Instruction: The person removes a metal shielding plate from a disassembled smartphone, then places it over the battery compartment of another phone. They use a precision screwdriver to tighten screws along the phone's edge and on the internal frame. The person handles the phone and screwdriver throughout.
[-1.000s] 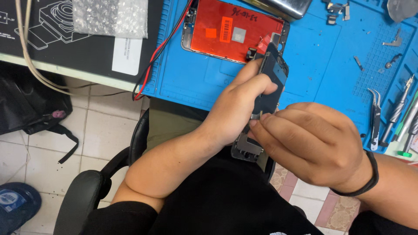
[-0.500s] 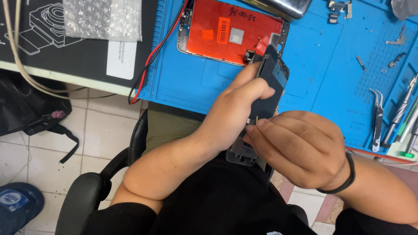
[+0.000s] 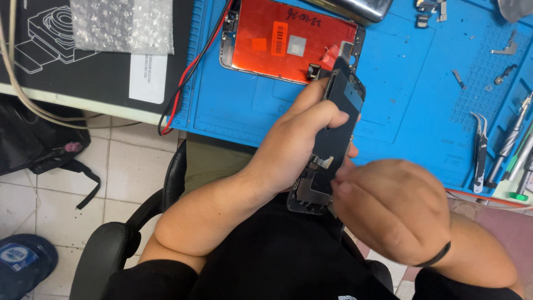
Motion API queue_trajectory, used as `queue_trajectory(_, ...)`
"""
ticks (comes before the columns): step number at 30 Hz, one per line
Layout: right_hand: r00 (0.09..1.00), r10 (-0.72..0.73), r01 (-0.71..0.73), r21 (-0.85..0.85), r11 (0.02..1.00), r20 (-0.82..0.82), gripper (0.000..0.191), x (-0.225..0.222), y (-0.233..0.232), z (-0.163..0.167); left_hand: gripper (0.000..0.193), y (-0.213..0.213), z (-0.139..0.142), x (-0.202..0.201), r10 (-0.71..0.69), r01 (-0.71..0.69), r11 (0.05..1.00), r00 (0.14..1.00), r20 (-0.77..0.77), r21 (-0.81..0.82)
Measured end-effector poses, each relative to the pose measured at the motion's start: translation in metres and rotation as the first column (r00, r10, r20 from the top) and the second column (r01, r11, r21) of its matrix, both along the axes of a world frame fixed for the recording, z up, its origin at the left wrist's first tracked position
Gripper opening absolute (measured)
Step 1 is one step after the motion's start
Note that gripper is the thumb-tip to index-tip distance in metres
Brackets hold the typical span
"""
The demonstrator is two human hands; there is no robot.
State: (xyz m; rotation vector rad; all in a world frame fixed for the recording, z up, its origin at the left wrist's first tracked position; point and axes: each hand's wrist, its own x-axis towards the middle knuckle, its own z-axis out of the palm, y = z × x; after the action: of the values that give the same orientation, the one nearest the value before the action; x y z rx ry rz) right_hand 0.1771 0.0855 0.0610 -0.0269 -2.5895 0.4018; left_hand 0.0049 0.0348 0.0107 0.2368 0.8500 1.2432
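- Head view: I see my left hand [image 3: 302, 141] reaching in from the lower left, forearm angled up, fingers wrapped round the edge of a dark phone screen assembly [image 3: 333, 139] held tilted above the lap, just off the near edge of the bench [image 3: 388, 128].
- My right hand [image 3: 391, 214] sits below it, knuckles up, fingers curled in; its fingertips [image 3: 341, 180] press at the assembly's lower part. Whether they pinch something small I cannot tell.
- A black band [image 3: 436, 256] rings the right wrist.
- On the blue mat, an orange-backed screen panel [image 3: 288, 39] lies beyond the hands; tweezers [image 3: 480, 147] lie to the right.
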Motion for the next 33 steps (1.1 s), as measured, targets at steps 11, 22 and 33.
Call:
queue_trajectory(11, 0.991, 0.074, -0.096, 0.217, 0.971, 0.109, 0.031, -0.018, -0.003, 0.010, 0.039, 0.003, 0.005, 0.001, 0.017, -0.017, 1.000, 0.998, -0.055, 0.005)
queue_trajectory(22, 0.970, 0.115, -0.163, 0.223, 0.961, 0.214, 0.034, -0.031, -0.002, 0.018, 0.036, 0.002, 0.001, 0.004, 0.072, -0.069, 0.996, 0.996, -0.056, 0.053)
queue_trajectory(33, 0.975, 0.126, -0.156, 0.159, 0.975, 0.182, 0.030, -0.029, 0.005, 0.017, 0.041, 0.002, -0.011, 0.007, 0.061, -0.037, 0.991, 0.981, -0.184, 0.129)
